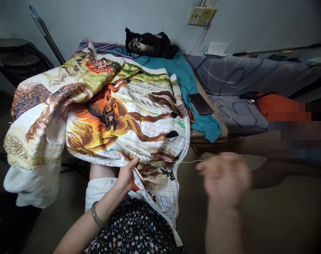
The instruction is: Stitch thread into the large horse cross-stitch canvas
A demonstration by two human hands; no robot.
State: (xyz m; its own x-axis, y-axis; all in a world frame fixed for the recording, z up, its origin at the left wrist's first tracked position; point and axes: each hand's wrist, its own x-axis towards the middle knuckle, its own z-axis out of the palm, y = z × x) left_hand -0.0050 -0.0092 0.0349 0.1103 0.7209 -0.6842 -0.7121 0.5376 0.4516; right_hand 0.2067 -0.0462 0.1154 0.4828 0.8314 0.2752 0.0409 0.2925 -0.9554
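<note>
"Where's the cloth (pixel 155 121)?"

"Across the lap and the table (pixel 220 135), a big fold drooping at the left. I'd worry that its weight drags the rest down."

"Who has hold of it?"

"The left hand (pixel 125 173): thumb on top, fingers tucked under, closed on the near edge. The right hand (pixel 227 176) is off to the side, blurred. Its fingers look closed on the thread; I can't tell if there's a needle."

"Anything smaller at risk?"

"The phone (pixel 201 104), just beside the cloth. A hard tug on the cloth could sweep it along."

"And the thread (pixel 193 161)?"

"It runs nearly straight from the cloth. Too sharp a pull could pucker the weave or snap it. Those loose ends (pixel 107 115) on the picture might snag, too."

"Any writing?"

"On the cloth, a blue box (pixel 166 202) near the corner, no words I can read. The black bundle (pixel 152 46) has pale marks under its print, too small to make out. No brand shows on the phone."
</note>
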